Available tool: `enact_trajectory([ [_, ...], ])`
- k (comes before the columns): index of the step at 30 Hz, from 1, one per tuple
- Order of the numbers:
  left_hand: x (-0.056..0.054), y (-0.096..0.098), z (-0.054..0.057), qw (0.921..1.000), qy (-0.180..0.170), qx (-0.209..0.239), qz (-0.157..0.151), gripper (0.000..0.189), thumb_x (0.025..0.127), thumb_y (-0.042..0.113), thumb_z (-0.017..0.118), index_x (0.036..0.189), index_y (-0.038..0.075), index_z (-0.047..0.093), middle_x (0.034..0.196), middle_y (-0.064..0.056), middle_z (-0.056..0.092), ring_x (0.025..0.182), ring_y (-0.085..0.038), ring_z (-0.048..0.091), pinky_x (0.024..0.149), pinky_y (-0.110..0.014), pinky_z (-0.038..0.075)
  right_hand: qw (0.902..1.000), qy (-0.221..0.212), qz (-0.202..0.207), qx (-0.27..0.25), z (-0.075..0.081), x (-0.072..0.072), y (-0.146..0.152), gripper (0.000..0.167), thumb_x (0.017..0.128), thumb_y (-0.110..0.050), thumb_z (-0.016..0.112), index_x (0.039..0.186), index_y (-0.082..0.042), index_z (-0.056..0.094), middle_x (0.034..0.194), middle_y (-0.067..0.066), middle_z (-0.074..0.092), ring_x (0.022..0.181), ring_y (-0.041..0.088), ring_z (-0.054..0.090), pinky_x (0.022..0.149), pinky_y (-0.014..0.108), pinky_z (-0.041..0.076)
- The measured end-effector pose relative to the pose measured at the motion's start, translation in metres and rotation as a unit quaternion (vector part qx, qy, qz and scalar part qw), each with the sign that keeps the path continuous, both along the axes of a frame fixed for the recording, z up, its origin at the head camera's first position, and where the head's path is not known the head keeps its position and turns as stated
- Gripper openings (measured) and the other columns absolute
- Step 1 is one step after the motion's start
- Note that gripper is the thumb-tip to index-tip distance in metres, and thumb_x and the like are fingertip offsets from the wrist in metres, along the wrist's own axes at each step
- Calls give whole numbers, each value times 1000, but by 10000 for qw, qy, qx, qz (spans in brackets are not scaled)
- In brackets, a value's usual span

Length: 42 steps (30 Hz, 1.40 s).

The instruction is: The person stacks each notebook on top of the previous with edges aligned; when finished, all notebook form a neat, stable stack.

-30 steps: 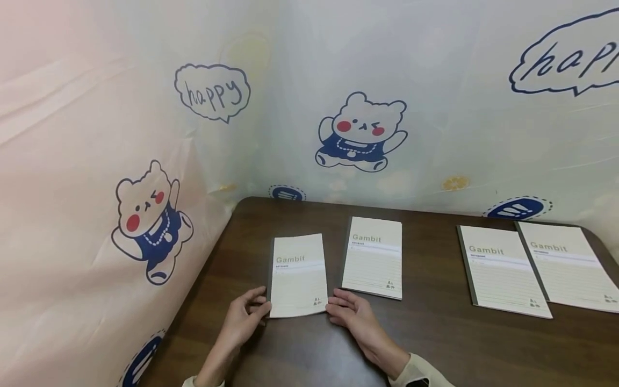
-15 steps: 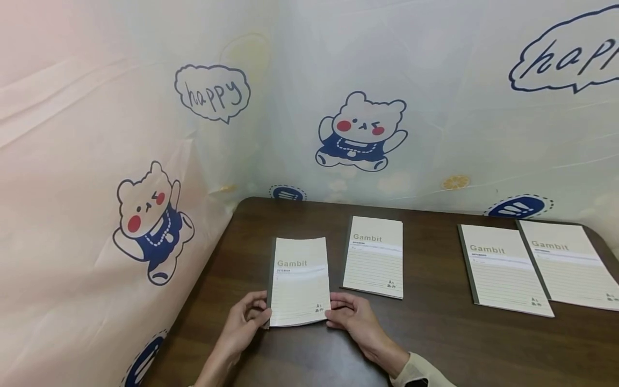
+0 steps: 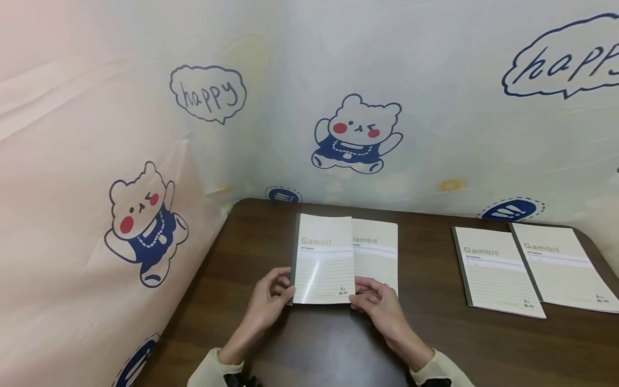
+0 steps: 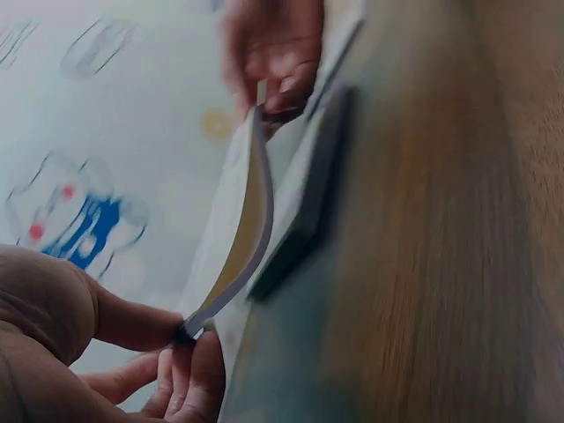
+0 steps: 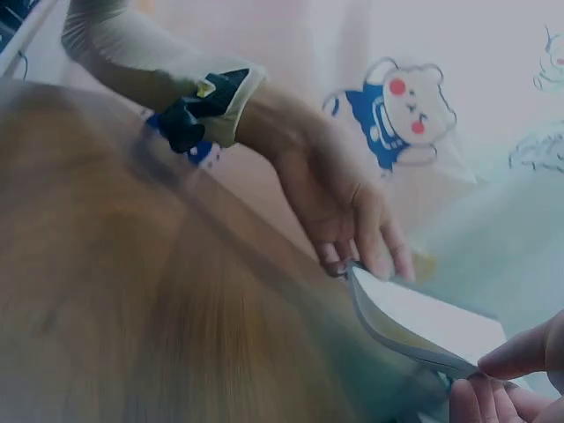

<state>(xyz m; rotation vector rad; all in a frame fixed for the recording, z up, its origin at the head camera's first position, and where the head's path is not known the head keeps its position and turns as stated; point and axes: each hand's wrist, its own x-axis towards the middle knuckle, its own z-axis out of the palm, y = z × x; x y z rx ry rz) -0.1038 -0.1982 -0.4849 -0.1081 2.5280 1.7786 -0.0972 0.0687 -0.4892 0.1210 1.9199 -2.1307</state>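
A white notebook with a dark spine and "Gambit" on its cover is held above the table between both hands. My left hand pinches its lower left corner at the spine, thumb on top. The lower right corner is pinched by my right hand. Both wrist views show the held notebook sagging in a curve between the hands, raised off the wood. Behind its right side lies a second Gambit notebook, partly covered by the held one and the right hand.
Two more Gambit notebooks lie on the right of the dark wooden table: a nearer one and one beside it, their edges meeting or overlapping. A curtain printed with bears hangs behind and left of the table.
Both hands have lifted the notebook and carried it right and away from me. It now hides the left part of the notebook behind it. The two right-hand notebooks lie as before.
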Motion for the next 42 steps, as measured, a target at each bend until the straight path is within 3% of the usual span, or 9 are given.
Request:
enact_trajectory([
  [4, -12, 22, -1, 9992, 171, -187, -305, 41, 92, -2, 73, 132, 2, 65, 102, -16, 65, 80, -17, 66, 62, -22, 49, 9994, -35, -293, 200, -8, -2, 21, 45, 92, 5, 71, 136, 8, 60, 119, 21, 65, 88, 8, 70, 79, 24, 61],
  [9, -28, 46, -9, 9974, 78, -309, -642, 43, 93, 1, 72, 136, 2, 63, 105, -17, 66, 82, -16, 67, 64, -23, 51, 9973, -78, -537, 486, -12, -2, 44, 47, 93, 3, 71, 139, 7, 58, 121, 22, 65, 89, 7, 70, 79, 23, 61],
  [19, -52, 80, -22, 9968, -76, 93, -789, 46, 92, -1, 72, 137, 2, 63, 105, -19, 64, 77, -14, 65, 64, -30, 60, 9938, 196, -693, 848, -14, -11, 76, 45, 95, 3, 68, 139, 10, 57, 122, 23, 63, 88, 4, 70, 79, 24, 62],
  [29, -57, 91, -27, 9936, 255, -476, -994, 45, 92, -2, 72, 136, -6, 63, 103, -20, 67, 77, -16, 69, 59, -23, 57, 9869, 303, -830, 1348, -22, -16, 88, 44, 94, -3, 75, 136, 7, 63, 117, 23, 67, 81, 2, 69, 73, 24, 61],
  [36, -54, 91, -24, 9866, 551, -1172, -989, 43, 93, 0, 73, 134, -6, 65, 101, -15, 67, 78, -13, 64, 65, -20, 52, 9695, 587, -731, 2267, -34, -13, 89, 48, 89, -14, 83, 133, -2, 69, 107, 15, 73, 80, -1, 69, 68, 17, 52],
  [42, -54, 90, -26, 9862, 501, -1228, -995, 42, 94, 2, 72, 134, -5, 66, 102, -13, 66, 81, -15, 65, 68, -21, 53, 9553, 995, -785, 2673, -34, -13, 87, 45, 87, -13, 85, 128, 1, 72, 102, 13, 73, 81, 1, 70, 68, 16, 53],
])
